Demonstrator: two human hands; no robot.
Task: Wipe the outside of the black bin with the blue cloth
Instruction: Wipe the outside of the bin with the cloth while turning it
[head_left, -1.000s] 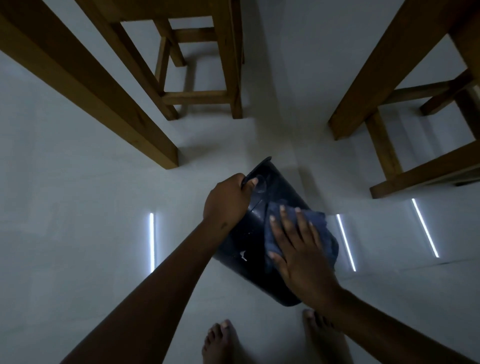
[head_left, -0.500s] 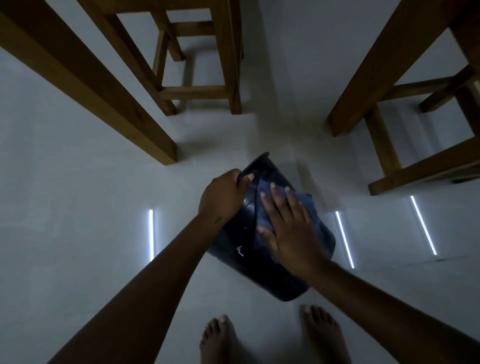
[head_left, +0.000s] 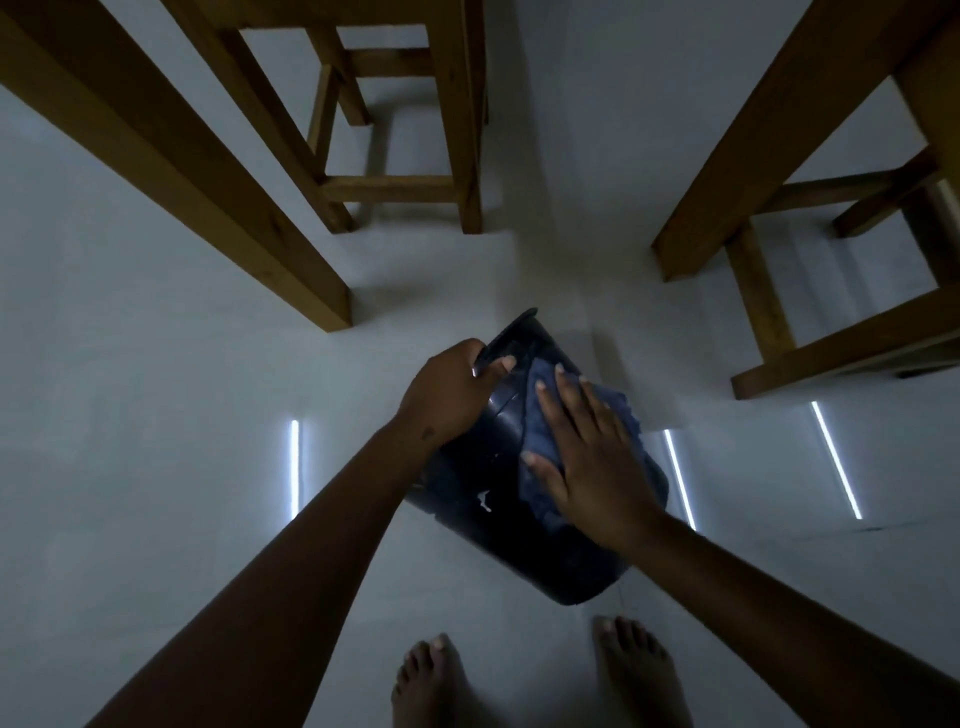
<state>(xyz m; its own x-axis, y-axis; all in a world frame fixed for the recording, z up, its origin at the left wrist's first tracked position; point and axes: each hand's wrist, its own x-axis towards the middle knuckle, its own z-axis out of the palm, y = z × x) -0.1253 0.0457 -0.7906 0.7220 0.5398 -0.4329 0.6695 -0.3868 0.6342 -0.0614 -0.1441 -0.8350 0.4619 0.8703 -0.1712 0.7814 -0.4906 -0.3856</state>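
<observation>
The black bin (head_left: 483, 525) is tilted over the pale floor, its rim pointing away from me and its base near my feet. My left hand (head_left: 449, 387) grips the bin's rim at the upper left. The blue cloth (head_left: 537, 410) lies on the bin's upturned side. My right hand (head_left: 592, 460) presses flat on the cloth with fingers spread, covering most of it. The bin's inside is hidden.
A thick wooden table leg (head_left: 171, 171) slants in from the upper left. A wooden stool (head_left: 395, 124) stands at the top centre and more wooden furniture (head_left: 779, 208) at the right. My bare feet (head_left: 540, 675) are below the bin. Bright light strips reflect on the floor.
My right hand slid the cloth up the bin's side toward the rim, from the middle of the wall to just below my left hand. The left hand kept its grip.
</observation>
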